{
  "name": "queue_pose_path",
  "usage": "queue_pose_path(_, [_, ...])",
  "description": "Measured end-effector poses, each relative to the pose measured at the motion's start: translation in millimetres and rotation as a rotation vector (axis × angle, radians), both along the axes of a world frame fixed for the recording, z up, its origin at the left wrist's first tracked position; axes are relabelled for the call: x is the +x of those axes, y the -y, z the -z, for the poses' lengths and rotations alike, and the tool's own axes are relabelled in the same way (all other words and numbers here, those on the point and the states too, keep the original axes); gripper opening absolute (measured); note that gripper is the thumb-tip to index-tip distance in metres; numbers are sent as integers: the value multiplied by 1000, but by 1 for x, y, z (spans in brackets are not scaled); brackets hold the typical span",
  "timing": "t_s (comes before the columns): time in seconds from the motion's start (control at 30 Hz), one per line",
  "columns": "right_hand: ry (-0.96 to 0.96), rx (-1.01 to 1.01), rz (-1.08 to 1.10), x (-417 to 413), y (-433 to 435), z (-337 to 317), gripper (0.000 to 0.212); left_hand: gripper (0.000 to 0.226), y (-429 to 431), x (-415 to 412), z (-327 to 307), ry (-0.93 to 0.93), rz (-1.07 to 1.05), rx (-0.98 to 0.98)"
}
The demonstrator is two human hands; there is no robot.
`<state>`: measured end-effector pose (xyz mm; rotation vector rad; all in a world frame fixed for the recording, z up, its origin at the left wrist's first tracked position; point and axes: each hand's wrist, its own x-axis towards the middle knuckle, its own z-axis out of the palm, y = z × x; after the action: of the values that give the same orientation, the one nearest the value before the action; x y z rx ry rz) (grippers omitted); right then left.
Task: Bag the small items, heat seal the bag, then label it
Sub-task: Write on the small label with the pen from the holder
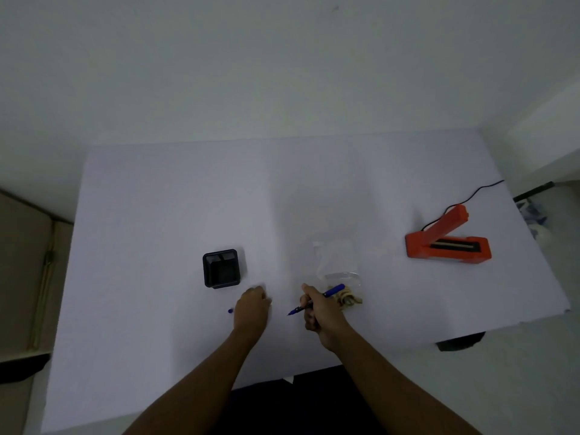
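Orange sealer (pixel 447 243) far right, black tray (pixel 222 269) left, bag (pixel 337 262) between.

We see a dim, soft, slightly blurred picture with a cool grey cast. The white counter (pixel 157 215) holds a faint broad shadow mid-surface, and its edges bow from wide-angle distortion. No glare anywhere.

no readable text, label, brand, number or sign on anything in view.
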<state>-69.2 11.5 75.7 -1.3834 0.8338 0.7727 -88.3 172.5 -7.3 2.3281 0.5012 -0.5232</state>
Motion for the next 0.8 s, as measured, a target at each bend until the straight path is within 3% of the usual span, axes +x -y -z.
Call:
queue_pose_path(0.2, [-9, -28, -1, 9, 11, 3, 45, 15, 3, 6, 15, -31, -17, 6])
queue_pose_path(0.53, [-17, -11, -14, 10, 10, 13, 44, 17, 3, -2, 18, 85, 29, -37])
queue_pose_path(0.8, [-29, -12, -17, 10, 8, 15, 44, 37, -19, -15, 24, 141, 203, 181])
